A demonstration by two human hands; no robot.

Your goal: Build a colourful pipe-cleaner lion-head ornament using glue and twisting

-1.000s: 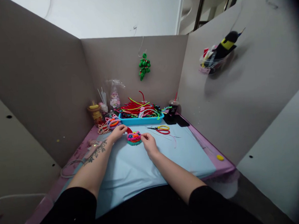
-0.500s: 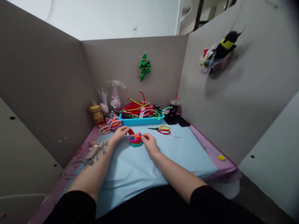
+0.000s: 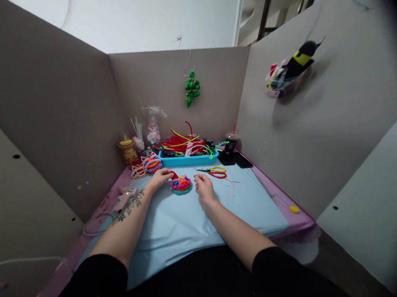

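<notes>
A small face made of fuzzy pipe cleaners [image 3: 181, 185], pink and orange above a teal lower edge, lies on the light blue cloth between my hands. My left hand [image 3: 162, 178] is closed at its upper left, pinching a red fuzzy piece [image 3: 174, 175]; whether that piece is joined to the face I cannot tell. To the right of the face, and apart from it, my right hand [image 3: 204, 187] has its fingers curled together. Anything between those fingertips is too small to make out. Beyond that hand lie scissors [image 3: 216, 172] with red and yellow handles.
A blue tray [image 3: 189, 161] of pipe cleaners stands at the back. To its left sit finished-looking faces [image 3: 151, 163] and a lidded cup [image 3: 128, 152]. A pale glue gun [image 3: 126, 198] with a cable lies by my left forearm. A dark drink cup [image 3: 231, 142] stands back right.
My right hand has come off the face and moved a little to the right. The left hand stays at the red piece, shifted slightly right.
</notes>
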